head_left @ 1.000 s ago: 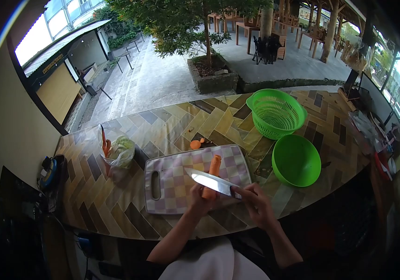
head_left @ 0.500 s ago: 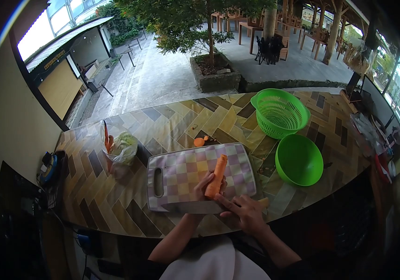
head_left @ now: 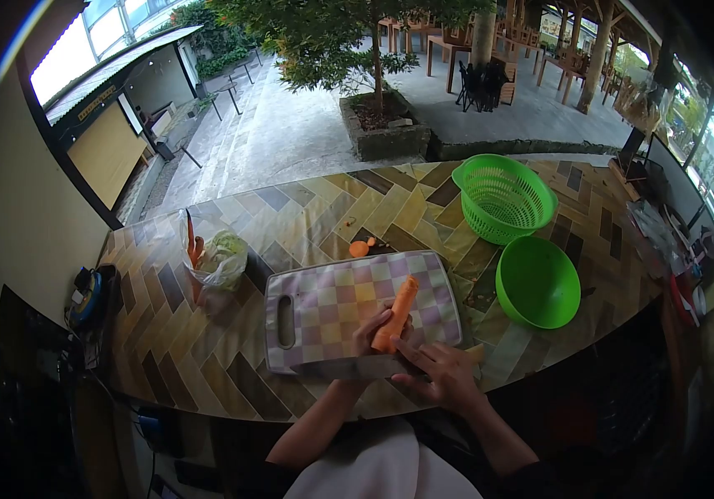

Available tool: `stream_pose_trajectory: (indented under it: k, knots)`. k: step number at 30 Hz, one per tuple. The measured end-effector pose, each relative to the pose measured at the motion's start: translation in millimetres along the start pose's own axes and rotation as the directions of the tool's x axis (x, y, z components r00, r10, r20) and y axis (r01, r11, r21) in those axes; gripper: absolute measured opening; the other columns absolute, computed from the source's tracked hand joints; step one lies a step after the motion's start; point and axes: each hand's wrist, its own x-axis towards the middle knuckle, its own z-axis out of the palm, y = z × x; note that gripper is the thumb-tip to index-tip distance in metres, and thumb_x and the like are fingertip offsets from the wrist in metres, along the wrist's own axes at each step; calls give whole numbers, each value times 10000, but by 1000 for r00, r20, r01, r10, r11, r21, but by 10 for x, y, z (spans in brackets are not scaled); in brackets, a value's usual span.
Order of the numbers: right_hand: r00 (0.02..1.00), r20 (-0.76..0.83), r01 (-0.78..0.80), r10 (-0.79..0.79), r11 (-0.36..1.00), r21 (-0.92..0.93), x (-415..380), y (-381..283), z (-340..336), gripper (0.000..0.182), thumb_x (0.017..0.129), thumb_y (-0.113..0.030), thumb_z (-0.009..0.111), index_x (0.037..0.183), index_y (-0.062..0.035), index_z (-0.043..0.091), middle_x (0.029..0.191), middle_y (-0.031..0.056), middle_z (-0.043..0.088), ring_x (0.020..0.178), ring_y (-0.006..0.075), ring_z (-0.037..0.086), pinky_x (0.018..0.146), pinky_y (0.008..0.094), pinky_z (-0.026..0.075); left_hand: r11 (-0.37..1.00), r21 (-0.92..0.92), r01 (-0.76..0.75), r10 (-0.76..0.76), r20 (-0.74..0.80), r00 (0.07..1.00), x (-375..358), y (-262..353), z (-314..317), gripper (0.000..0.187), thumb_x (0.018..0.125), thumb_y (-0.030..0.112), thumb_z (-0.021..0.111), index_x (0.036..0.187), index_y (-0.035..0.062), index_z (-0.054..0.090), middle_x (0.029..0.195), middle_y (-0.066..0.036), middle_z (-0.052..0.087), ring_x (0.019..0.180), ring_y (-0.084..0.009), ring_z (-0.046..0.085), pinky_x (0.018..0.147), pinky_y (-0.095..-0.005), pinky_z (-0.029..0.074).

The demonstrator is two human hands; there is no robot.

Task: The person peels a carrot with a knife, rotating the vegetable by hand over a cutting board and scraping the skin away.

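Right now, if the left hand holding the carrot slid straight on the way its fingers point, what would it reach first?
The left hand points up the carrot across the chopping board. Past the board's far edge, the first thing in line looks like the small carrot piece on the counter, though depth is hard to judge.

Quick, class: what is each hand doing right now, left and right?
Left hand: closed around the carrot on the cutting board.
Right hand: gripping the knife, blade flat at the board's near edge.
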Motion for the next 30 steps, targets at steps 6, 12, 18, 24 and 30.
stream_pose_trajectory:
  k: [6, 12, 18, 24, 30]
  knots:
    - [999, 32, 6, -7, 1000, 16, 31, -16, -24, 538, 865, -419, 673, 1357, -225, 575, 690, 14, 522, 595, 179, 552, 562, 333, 455, 998, -8, 56, -56, 40, 998, 3, 1, -23, 357, 942, 271, 519, 1183, 14, 462, 914, -89, 508, 742, -139, 483, 635, -240, 435]
    - [1000, 2, 29, -29, 999, 23, 34, -24, 17, 478, 850, -396, 691, 1304, -262, 624, 681, 9, 527, 577, 174, 564, 553, 324, 465, 999, 10, 45, -46, 119, 992, 17, -6, -47, 343, 942, 273, 511, 1170, 20, 467, 909, -85, 507, 727, -134, 475, 610, -240, 421]
    - [1000, -15, 17, -17, 1000, 17, 12, 25, 64, 524, 861, -397, 673, 1361, -279, 569, 680, 1, 552, 581, 171, 576, 535, 314, 474, 999, 7, 32, -32, 111, 993, 34, -99, -116, 334, 955, 277, 497, 1167, 21, 465, 914, -85, 512, 742, -140, 478, 647, -248, 427]
    - [998, 54, -43, 33, 980, 193, 14, 15, -80, 546, 845, -375, 703, 1357, -234, 575, 673, 21, 565, 589, 192, 580, 553, 328, 467, 997, 23, 71, -72, 24, 997, 5, -29, -42, 326, 966, 260, 487, 1184, 18, 460, 911, -91, 517, 763, -151, 491, 667, -256, 444]
    - [998, 63, -40, 30, 985, 169, 48, -18, -97, 539, 842, -375, 707, 1345, -222, 589, 690, 25, 584, 597, 198, 586, 564, 325, 467, 997, -25, 75, -73, 69, 995, 19, -49, -71, 316, 962, 242, 495, 1188, 25, 454, 900, -96, 522, 751, -156, 492, 639, -251, 448]
